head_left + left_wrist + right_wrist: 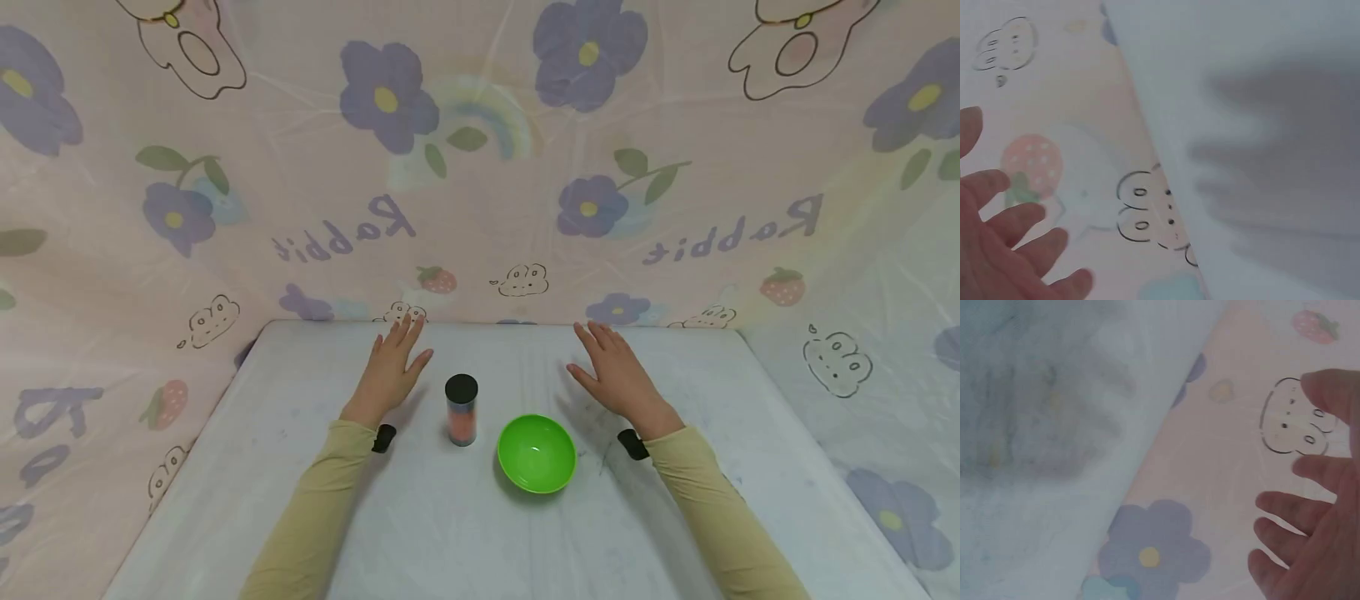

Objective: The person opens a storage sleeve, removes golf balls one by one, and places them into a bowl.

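While both hands hover flat over the white table [300, 517], nothing is held. My left hand [392, 367] has its fingers straight and spread, palm down, just left of the small jar [461, 410]. My right hand [617, 372] is likewise flat and empty, beyond and to the right of the green bowl [537, 452]. The wrist views confirm splayed, relaxed fingers [1019, 222] and fingers [1291, 509] over the table edge and the printed cloth backdrop [480, 167]; neither shows the jar or the bowl.

Jar: upright near the table's centre, black cap, clear wall, orange contents filling the lower part. It stands just left of the bowl; I cannot tell whether they are touching. Judgement: light, rigid, smooth-walled, so somewhat slippery; narrow and tall, so easy to tip with a sideways nudge. I would grip round the clear body below the cap, thumb opposing fingers.

Bowl: open side up, apparently empty, probably thin plastic, light, stiff, prone to sliding. Best held at the rim.
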